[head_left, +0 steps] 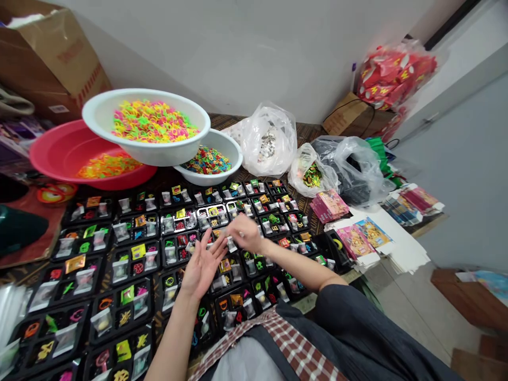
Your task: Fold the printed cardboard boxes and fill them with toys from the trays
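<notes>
L hand (204, 264) flat, wide, empty, above trays (130, 264). R hand (246, 232) pinches small clear packet (231, 242); blurred. Risk: packet slips, lands in wrong tray slot.

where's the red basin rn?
Head view, far left: the red basin sits behind the black trays, partly under the big white bowl of colourful pieces.

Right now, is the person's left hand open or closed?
Open. The left hand is spread flat, palm up, fingers apart, with nothing in it, above the black trays. The right hand pinches a small clear packet.
</notes>
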Demonstrator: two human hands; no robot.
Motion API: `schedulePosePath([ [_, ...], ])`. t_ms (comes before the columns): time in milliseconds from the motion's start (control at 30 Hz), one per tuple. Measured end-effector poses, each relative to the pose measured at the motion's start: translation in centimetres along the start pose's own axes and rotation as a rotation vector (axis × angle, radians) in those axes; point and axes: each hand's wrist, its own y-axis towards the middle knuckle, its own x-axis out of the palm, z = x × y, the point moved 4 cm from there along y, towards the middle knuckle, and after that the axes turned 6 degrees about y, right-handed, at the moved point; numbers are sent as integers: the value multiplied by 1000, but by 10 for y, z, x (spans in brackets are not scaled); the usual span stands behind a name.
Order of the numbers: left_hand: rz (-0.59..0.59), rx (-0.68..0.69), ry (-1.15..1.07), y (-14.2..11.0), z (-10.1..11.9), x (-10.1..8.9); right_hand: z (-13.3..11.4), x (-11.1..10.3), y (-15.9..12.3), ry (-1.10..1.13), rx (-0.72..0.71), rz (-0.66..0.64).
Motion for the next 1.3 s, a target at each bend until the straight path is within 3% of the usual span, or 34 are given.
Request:
schedulePosePath([
  [67, 33, 59, 19, 0, 6, -1, 57, -44, 6, -195, 374, 161],
  [133, 53, 102, 45, 0, 13, -4, 116, -88, 6, -412, 746, 193],
  [233, 64, 130, 77, -1, 20, -8, 181, -134, 5, -483, 910, 187],
  [300, 77, 137, 90, -1, 21, -10, 209, -147, 1, -487, 954, 159],
  [433, 97, 138, 98, 0, 20, -12, 234, -146, -7, -488, 968, 122],
  [533, 117, 123, 66, 2, 20, -17, 240, -149, 2, -530, 917, 193],
  [633, 114, 123, 14, 4, 21, -23, 250, -155, 32, -582, 760, 300],
  [733, 121, 124, -11, 4, 21, -26, 273, -152, 73, -567, 601, 264],
  [833, 139, 130, 6, 2, 21, -26, 311, -139, 99, -509, 697, 132],
  [967, 180, 144, 27, 0, 23, -25, 349, -117, 109, -475, 855, 80],
  [1133, 212, 161, 26, 2, 25, -29, 371, -100, 105, -473, 955, 126],
  [1300, 220, 127, 22, 3, 22, -30, 379, -113, 102, -374, 969, 243],
])
